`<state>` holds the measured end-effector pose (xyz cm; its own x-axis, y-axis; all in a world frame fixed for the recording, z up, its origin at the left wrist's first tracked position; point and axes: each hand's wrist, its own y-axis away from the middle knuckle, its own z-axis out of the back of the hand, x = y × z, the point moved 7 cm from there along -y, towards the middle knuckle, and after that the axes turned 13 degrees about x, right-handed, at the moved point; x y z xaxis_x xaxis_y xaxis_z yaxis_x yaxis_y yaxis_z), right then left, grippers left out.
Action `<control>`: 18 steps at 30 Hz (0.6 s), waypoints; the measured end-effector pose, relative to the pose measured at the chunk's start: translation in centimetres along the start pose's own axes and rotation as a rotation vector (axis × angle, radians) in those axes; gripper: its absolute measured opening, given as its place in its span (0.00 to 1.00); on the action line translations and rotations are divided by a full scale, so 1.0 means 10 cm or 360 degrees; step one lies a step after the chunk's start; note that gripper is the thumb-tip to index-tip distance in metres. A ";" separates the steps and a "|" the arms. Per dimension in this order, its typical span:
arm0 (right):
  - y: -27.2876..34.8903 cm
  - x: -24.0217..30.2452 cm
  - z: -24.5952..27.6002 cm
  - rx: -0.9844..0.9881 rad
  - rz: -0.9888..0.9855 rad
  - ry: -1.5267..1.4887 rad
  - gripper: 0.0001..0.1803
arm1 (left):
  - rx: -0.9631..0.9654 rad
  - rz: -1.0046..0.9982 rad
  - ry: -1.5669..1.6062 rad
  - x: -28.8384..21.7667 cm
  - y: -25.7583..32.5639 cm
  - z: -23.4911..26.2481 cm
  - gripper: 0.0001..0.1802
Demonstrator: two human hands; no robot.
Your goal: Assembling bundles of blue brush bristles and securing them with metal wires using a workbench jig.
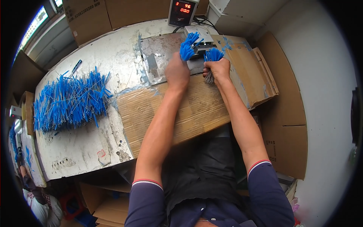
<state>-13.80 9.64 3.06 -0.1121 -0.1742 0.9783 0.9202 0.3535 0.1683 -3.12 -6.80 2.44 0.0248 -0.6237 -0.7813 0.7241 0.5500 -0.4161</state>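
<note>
My left hand [177, 74], slightly blurred, is closed around a bundle of thin blue-tipped wires [186, 51], whose blue ends fan out beyond the fingers. To its right, my right hand [220, 69] grips a second bundle of blue-tipped wires [213, 55] between thumb and fingers. Bare grey wire stems [209, 77] hang below that grip. Both bundles are beside a small metal machine [204, 48] on the table, partly hidden by the hands and wires. A large heap of similar blue wires [72, 100], some with small looped ends, lies at the left.
A control box with a red display [183, 13] stands behind the machine, with black cables alongside. Flattened cardboard [174, 113] covers the near table edge under my forearms. A pen [76, 66] lies behind the heap. Another person [41, 204] is at the lower left.
</note>
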 end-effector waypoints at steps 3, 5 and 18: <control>0.01 -0.01 -0.01 -0.0071 0.0003 -0.0010 0.08 | -0.0033 -0.0006 0.0015 -0.04 0.01 0.05 0.07; 0.00 0.00 -0.01 -0.0079 0.0004 0.0002 0.08 | -0.0044 -0.0016 -0.0010 -0.05 0.01 0.06 0.07; -0.03 -0.16 0.04 -0.0141 -0.0182 -0.0526 0.07 | 0.0089 -0.0157 -0.0234 -0.17 0.02 0.00 0.05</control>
<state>-13.99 10.16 1.48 -0.3181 0.1038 0.9423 0.9220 0.2653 0.2821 -3.02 -5.69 3.68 0.0490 -0.7498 -0.6598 0.7651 0.4528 -0.4578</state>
